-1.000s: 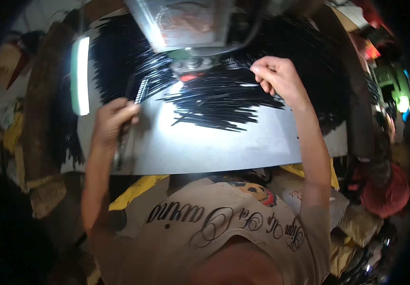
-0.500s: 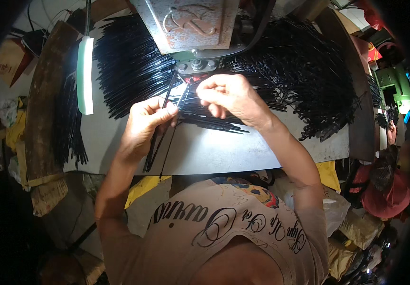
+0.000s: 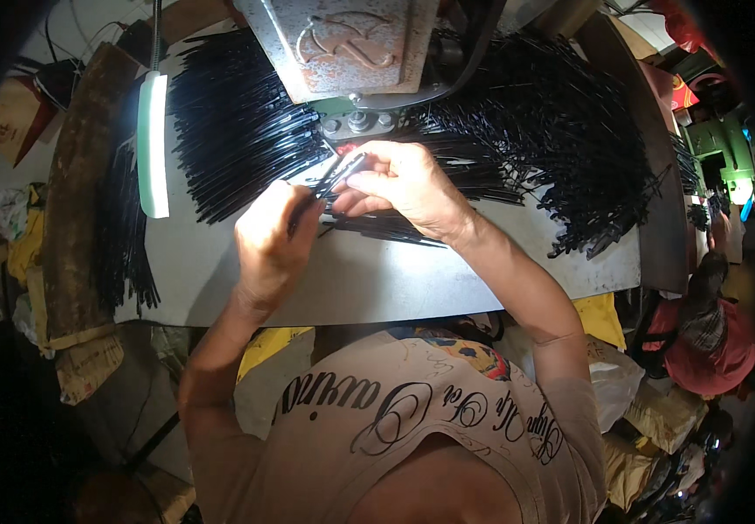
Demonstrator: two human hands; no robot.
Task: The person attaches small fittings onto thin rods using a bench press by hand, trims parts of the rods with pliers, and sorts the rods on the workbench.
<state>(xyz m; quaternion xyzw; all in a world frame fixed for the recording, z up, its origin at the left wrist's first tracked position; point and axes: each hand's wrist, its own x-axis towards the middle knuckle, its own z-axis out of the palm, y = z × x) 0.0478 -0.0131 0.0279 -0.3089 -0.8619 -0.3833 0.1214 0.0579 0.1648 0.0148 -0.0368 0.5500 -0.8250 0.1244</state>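
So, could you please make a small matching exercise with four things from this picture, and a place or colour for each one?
Things:
1. lamp bar
2. metal press head
3. piles of thin black rods
4. rod piece

Descriptions:
A. grey, at the top middle, above the hands
B. glowing white, on the left of the table
C. pinched between the left hand and the right hand
D. spread over the back of the table on both sides

Pairs: 1-B, 2-A, 3-D, 4-C
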